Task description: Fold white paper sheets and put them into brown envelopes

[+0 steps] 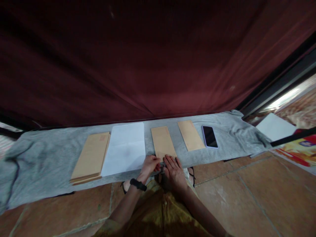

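A brown paper envelope [163, 141] lies flat on the grey cloth in front of me. At its near left corner, my left hand [149, 164] has thumb and fingers pinched together on the envelope's edge; a black band circles that wrist. My right hand [174, 171] rests flat with fingers stretched over the near right edge of the same envelope. Left of it are white paper sheets [127, 148] and, farther left, a stack of brown envelopes [91, 153]. A single brown envelope [191, 135] lies to the right, apart from both hands.
A phone [209, 136] with a pale purple edge lies right of the envelopes. The grey cloth [234, 135] covers a narrow, long surface, with a dark red fabric [158, 65] behind it. At the far right are a white sheet [275, 126] and a colourful printed package [301, 148].
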`<state>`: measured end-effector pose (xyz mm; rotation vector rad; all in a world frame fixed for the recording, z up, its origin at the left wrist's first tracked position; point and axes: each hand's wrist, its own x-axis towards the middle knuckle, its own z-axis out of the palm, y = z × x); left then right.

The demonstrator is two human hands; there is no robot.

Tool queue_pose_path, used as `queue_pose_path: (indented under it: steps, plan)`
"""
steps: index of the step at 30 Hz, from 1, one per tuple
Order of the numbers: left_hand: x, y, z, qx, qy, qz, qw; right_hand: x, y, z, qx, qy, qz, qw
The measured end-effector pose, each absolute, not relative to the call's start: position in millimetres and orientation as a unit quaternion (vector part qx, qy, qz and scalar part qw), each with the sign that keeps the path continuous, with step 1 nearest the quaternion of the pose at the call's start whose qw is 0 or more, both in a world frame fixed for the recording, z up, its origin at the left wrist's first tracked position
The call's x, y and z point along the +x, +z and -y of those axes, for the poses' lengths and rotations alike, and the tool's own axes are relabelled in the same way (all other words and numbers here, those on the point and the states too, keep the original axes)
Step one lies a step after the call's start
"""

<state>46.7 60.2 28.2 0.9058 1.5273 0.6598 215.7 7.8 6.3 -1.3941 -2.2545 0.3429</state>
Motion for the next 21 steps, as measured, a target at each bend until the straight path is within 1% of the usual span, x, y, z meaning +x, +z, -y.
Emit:
queue_pose_path:
  steps: [7, 16, 19, 21]
  plan:
    - [45.7, 27.2, -61.3, 0.381, 0.278, -0.651, 0.595, 235.8, 2.3, -12.4, -0.545, 0.110, 0.799, 0.230]
    - [46.0, 26.2, -59.1, 0.362, 0.299, -0.641, 0.607, 253.1, 4.7, -12.0, -0.555, 0.106, 0.785, 0.253]
    - [45.3, 28.9, -57.5, 0.360, 0.312, -0.629, 0.614, 253.2, 4.6, -12.7, -0.552, 0.134, 0.777, 0.271]
    - [44.6, 32.0, -55.7, 0.361, 0.325, -0.619, 0.617, 253.8, 5.4, -12.9, -0.554, 0.193, 0.746, 0.315]
